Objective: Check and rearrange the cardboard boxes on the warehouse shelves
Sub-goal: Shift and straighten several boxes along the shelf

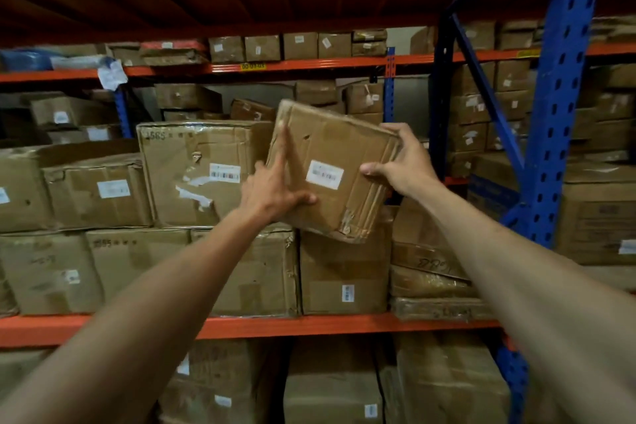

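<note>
A worn, tilted cardboard box [330, 148] with a white barcode label is held up in front of the middle shelf. My left hand [272, 188] presses its left side, fingers spread along the edge and thumb under the face. My right hand [401, 160] grips its right edge, thumb on the front. The box's lower corner rests near the top of a larger box [344, 275] on the shelf. To its left stands a big taped box [196, 172] marked 1585.
Orange shelf beams [309, 323] and a blue upright [561, 96] frame the bay. Several cardboard boxes fill the shelf at left [86, 193], the row below [330, 389], the stack at right [430, 279] and the far racks [299, 45].
</note>
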`<state>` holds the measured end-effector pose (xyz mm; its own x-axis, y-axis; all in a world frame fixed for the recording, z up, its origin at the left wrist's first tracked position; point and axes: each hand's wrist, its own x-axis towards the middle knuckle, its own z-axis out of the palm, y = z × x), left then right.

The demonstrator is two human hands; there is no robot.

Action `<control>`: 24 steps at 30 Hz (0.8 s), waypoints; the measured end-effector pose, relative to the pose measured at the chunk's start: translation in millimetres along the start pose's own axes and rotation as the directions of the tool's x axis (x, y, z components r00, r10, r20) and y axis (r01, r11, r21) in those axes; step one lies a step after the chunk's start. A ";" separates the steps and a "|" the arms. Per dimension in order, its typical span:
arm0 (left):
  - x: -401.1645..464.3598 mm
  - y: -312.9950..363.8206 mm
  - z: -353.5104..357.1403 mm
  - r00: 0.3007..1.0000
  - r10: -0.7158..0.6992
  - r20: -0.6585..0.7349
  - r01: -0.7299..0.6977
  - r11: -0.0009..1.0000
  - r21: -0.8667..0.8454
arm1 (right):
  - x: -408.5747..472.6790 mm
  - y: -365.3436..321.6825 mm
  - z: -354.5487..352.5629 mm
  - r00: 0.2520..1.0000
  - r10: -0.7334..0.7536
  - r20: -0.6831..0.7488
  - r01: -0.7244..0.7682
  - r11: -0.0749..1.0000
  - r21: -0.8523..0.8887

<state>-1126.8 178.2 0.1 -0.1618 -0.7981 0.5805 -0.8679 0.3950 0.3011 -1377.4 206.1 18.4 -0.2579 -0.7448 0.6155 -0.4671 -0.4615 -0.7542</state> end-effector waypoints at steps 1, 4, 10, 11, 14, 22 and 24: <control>-7.2 -9.7 8.3 0.999 -0.041 -0.010 0.040 0.998 -0.048 | 1.2 -2.7 8.0 0.999 -0.028 0.040 0.029 0.999 -0.036; -21.2 -39.9 21.2 0.992 -0.125 -0.001 0.123 0.978 -0.169 | 6.5 -14.7 32.7 0.986 -0.094 0.141 0.118 0.978 -0.173; -9.2 -44.2 3.6 0.999 -0.032 -0.027 0.034 0.996 0.078 | 12.9 -14.4 40.8 0.975 -0.118 0.189 0.163 0.956 -0.242; -0.2 -41.5 -0.8 0.998 0.046 -0.044 -0.036 0.978 0.208 | 15.9 -13.1 39.0 0.973 -0.121 0.197 0.169 0.954 -0.248; 27.3 -42.2 -3.1 0.976 0.210 -0.052 -0.165 0.877 0.451 | 25.2 -11.3 42.2 0.974 -0.112 0.197 0.165 0.946 -0.278; 74.3 -57.0 24.5 0.974 0.226 -0.029 -0.180 0.839 0.514 | 67.6 14.6 62.2 0.972 -0.105 0.210 0.166 0.940 -0.298; 85.3 -59.6 31.2 0.974 0.222 -0.033 -0.173 0.837 0.520 | 80.2 23.8 65.0 0.969 -0.114 0.218 0.175 0.943 -0.282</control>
<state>-1103.5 72.4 8.0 -0.3351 -0.6746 0.6577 -0.9421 0.2323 -0.2417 -1354.2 104.1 34.9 -0.0124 -0.7740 0.6330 -0.7240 -0.4297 -0.5396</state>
